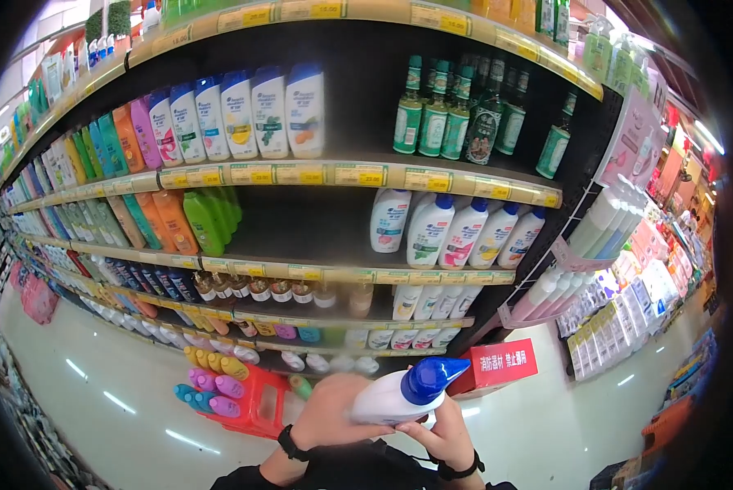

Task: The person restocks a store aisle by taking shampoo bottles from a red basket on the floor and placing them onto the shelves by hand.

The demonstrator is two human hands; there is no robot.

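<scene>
A white shampoo bottle [380, 398] with a blue pump cap lies tilted between my hands, its spout pointing up and to the right. My left hand [334, 411] is wrapped round the bottle's body from the left. On the other side my right hand [448, 434] grips it just below the cap, thumb against the underside. The bottle's label is turned out of sight. Similar white bottles with blue caps [430, 230] stand on the shelf ahead, beside a gap to their left.
Green glass bottles [456, 114] and white shampoo bottles [270, 113] line the shelf above. On the floor stand a red stool [262, 402], several yellow, purple and blue bottles [217, 384], and a red box [504, 367]. Pump bottles [607, 220] hang on a side rack at right.
</scene>
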